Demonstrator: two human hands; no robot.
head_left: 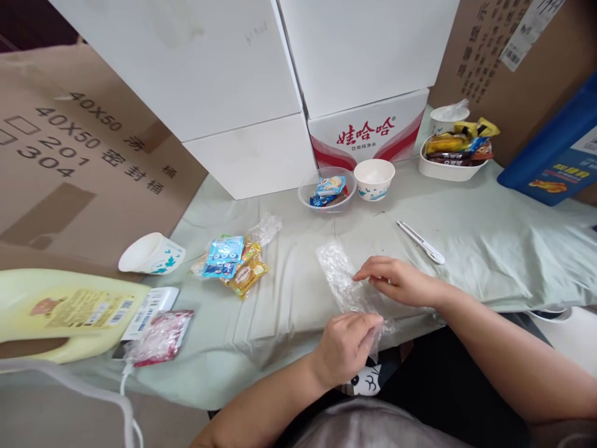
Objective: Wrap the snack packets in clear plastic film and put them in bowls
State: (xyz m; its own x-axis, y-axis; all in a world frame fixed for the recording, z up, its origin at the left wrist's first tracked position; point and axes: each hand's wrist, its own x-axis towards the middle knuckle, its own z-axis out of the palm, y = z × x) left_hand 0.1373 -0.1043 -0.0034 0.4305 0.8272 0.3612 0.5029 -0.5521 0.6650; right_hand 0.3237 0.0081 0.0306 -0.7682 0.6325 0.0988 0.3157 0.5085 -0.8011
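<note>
1. Behind the worktop (489,236), a white carton (368,134) bears red Chinese characters with a smaller line under them; the brown cardboard sheet (79,155) at left reads "40X50", "201" and "304" beside Chinese characters.
2. At the left edge lies a yellow jug (60,311); its label is too small to read.
3. The left hand (345,348) has its grip closed on the near end of a clear plastic bag (340,280), thumb against curled fingers, at the worktop's front edge.
4. The right hand (396,280) lies flat, fingers stretched leftward, their tips pressing on the bag's middle; this grip is open and clasps nothing.
5. The bag lies crumpled on the pale green cloth, running between the two hands.
6. Both forearms reach in from below, the right one crossing over from the right.
7. A white knife (422,242) lies just beyond the right hand; snack packets (233,264) lie further left.
</note>
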